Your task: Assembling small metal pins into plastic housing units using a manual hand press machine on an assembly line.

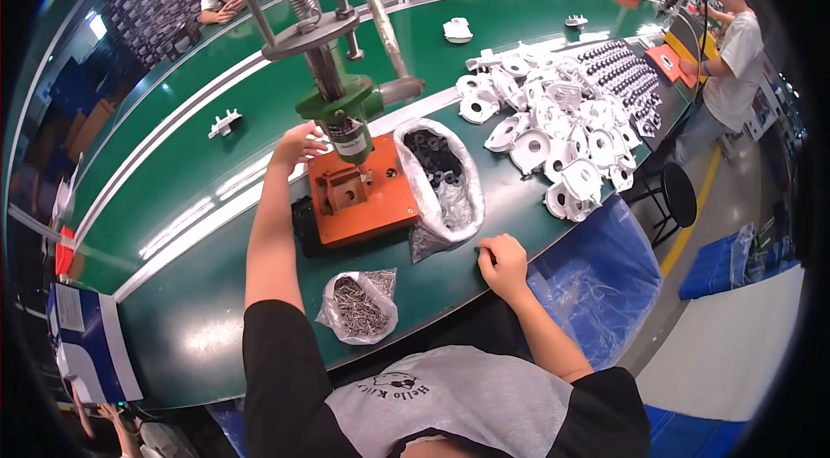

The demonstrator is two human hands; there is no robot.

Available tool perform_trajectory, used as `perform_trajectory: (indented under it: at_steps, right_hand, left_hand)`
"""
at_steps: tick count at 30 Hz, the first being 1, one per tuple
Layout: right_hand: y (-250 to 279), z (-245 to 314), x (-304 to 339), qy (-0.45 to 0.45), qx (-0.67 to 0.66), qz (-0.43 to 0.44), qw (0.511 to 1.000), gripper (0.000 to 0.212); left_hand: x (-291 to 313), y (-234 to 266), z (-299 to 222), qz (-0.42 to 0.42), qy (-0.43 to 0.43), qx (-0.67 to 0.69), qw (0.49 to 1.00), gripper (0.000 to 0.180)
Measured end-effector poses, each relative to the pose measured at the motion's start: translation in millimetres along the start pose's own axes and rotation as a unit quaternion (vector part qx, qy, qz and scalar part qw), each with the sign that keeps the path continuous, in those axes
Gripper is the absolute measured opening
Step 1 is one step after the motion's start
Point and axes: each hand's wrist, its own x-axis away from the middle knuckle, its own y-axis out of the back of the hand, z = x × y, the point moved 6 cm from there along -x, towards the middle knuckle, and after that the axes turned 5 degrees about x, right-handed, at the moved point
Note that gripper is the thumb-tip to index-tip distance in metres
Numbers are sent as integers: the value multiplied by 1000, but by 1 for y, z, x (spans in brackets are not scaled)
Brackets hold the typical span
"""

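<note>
My left hand (301,146) reaches past the left side of the orange press base (367,220), fingers stretched toward the green press head (346,102), with nothing seen in them. By the front edge of the bench, my right hand (504,262) rests with its fingers curled in, and no object shows in it. Between the hands lies an open plastic bag of black parts (432,151), right beside the press base. Nearer to me sits a small bag of metal screws (361,307). A red-knobbed lever (380,17) rises from the press.
White plastic housings (562,125) are heaped on the right of the bench, beside rows of black-and-white parts (618,78). A green conveyor belt (285,121) runs behind the press, carrying a few white pieces. A blue plastic-lined bin (596,272) and black stool (673,199) stand right. Other people work nearby.
</note>
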Motion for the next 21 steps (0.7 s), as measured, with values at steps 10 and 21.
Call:
perform_trajectory:
  at_steps: [10, 21]
  right_hand:
    - [-5, -1, 0, 23, -8, -8, 1000, 5]
    - [-4, 1, 2, 7, 10, 1, 1000, 5]
  left_hand:
    - [-6, -5, 12, -21, 4, 143, 990, 40]
    - [-39, -13, 18, 155, -100, 220, 958, 30]
